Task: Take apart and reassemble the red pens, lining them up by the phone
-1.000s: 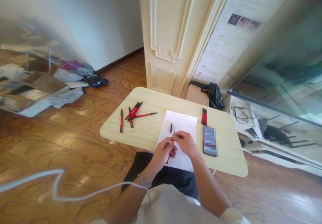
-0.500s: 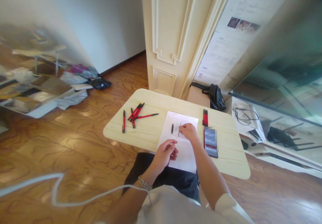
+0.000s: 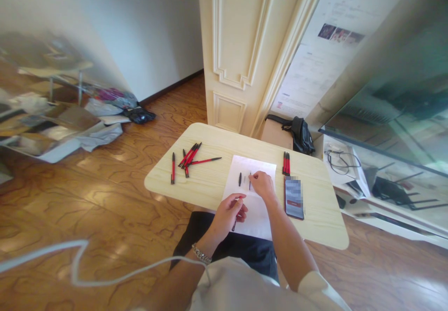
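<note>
I see a phone (image 3: pixel 293 201) on the desk (image 3: pixel 320 217), a black bag (image 3: pixel 302 137) and a cream panel (image 3: pixel 233 36) beyond.

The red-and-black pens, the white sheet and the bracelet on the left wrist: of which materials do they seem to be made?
Red-and-black pens: likely plastic, smooth-looking; the even, solid colours suggest this.
White sheet: apparently paper, matte; it looks thin, flat and without glare.
Bracelet: probably metal, shiny; silver-grey links catch the light, though which metal stays open.
</note>
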Available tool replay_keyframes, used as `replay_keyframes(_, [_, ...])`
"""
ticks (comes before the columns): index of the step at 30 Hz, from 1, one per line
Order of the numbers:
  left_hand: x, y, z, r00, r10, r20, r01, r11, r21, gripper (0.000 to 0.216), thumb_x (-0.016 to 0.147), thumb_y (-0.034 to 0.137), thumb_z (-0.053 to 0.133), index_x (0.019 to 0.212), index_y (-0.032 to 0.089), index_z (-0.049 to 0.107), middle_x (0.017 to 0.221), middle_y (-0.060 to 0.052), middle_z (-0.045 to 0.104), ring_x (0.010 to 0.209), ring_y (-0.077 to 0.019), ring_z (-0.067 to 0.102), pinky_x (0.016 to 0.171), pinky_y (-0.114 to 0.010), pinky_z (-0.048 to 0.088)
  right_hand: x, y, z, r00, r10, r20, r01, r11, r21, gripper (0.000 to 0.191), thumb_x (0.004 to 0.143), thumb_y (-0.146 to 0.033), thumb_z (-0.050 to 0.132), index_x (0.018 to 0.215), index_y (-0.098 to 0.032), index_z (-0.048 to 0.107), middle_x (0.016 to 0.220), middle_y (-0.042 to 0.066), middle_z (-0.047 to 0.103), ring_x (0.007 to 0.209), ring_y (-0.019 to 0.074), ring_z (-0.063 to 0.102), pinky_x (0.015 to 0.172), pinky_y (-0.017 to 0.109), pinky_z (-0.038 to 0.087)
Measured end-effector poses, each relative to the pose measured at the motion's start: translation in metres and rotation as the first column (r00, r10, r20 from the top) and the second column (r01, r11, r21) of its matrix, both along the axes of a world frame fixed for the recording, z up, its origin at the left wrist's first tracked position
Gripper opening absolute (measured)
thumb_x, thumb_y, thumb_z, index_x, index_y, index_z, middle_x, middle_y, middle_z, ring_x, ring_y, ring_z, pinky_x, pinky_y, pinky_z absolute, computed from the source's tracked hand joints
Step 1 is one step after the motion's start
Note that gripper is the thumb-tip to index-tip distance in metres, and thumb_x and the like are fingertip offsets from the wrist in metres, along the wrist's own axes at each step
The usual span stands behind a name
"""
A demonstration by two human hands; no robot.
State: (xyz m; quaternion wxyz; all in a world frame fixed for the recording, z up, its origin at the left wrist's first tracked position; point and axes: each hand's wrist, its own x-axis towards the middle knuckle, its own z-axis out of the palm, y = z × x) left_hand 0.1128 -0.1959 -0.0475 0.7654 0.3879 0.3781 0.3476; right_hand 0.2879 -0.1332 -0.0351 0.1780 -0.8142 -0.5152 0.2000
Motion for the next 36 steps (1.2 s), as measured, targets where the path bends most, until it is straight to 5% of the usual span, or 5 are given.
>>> replay_keyframes(5, [0.0, 0.0, 0.002, 1.0, 0.007, -0.012, -0.007, 1.0, -0.009, 0.044, 0.079, 0.053, 0.06, 0.105, 0.017, 0.057, 0.081, -0.006, 0.065, 0.057, -0.0122, 0.06, 0.053, -0.024, 0.048, -0.012, -0.03, 0.01, 0.929, 0.087, -0.36, -0.035, 0.988, 0.148, 0.037, 0.086, -0.046, 0.045, 0.079, -0.018, 0.068, 0.071, 0.004, 0.068, 0.065, 0.0151, 0.059, 0.061, 0.024, 0.04])
replay_keyframes(12, [0.006, 0.002, 0.004, 0.992, -0.052, -0.118, 0.051, 0.999, -0.017, 0.041, 0.081, 0.055, 0.056, 0.084, 0.015, 0.056, 0.079, -0.008, 0.069, 0.048, -0.012, 0.061, 0.042, -0.02, 0.038, -0.033, -0.071, 0.003, 0.602, 0.099, -0.792, 0.012, 0.991, 0.133, 0.035, 0.078, -0.046, 0.059, 0.089, -0.015, 0.07, 0.067, 0.002, 0.063, 0.055, 0.012, 0.05, 0.05, 0.024, 0.035])
replay_keyframes(20, [0.005, 0.003, 0.021, 0.982, -0.154, -0.112, 0.138, 0.981, -0.136, 0.044, 0.078, 0.058, 0.057, 0.079, 0.014, 0.056, 0.069, -0.006, 0.067, 0.04, -0.0111, 0.059, 0.037, -0.018, 0.027, -0.029, -0.078, -0.007, 0.252, 0.032, -0.967, 0.047, 0.998, 0.045, 0.035, 0.074, -0.044, 0.067, 0.089, -0.012, 0.069, 0.063, 0.003, 0.061, 0.05, 0.0108, 0.048, 0.05, 0.025, 0.036])
replay_keyframes(26, [0.009, 0.002, 0.031, 0.974, -0.188, -0.125, 0.169, 0.975, -0.147, 0.045, 0.077, 0.06, 0.057, 0.079, 0.015, 0.054, 0.066, -0.003, 0.065, 0.041, -0.0115, 0.059, 0.036, -0.018, 0.024, -0.027, -0.082, -0.005, 0.238, 0.02, -0.971, 0.042, 0.999, 0.031, 0.034, 0.071, -0.042, 0.067, 0.085, -0.011, 0.069, 0.055, 0.002, 0.058, 0.047, 0.0112, 0.047, 0.047, 0.025, 0.035])
replay_keyframes(36, [0.009, 0.0, 0.023, 0.965, -0.212, -0.154, 0.204, 0.977, -0.064, 0.043, 0.08, 0.06, 0.054, 0.082, 0.016, 0.051, 0.064, -0.003, 0.064, 0.044, -0.0131, 0.061, 0.037, -0.018, 0.027, -0.018, -0.08, -0.005, 0.25, 0.015, -0.968, 0.039, 0.999, 0.026, 0.028, 0.068, -0.035, 0.071, 0.085, -0.012, 0.07, 0.065, 0.003, 0.062, 0.055, 0.0102, 0.051, 0.052, 0.024, 0.036])
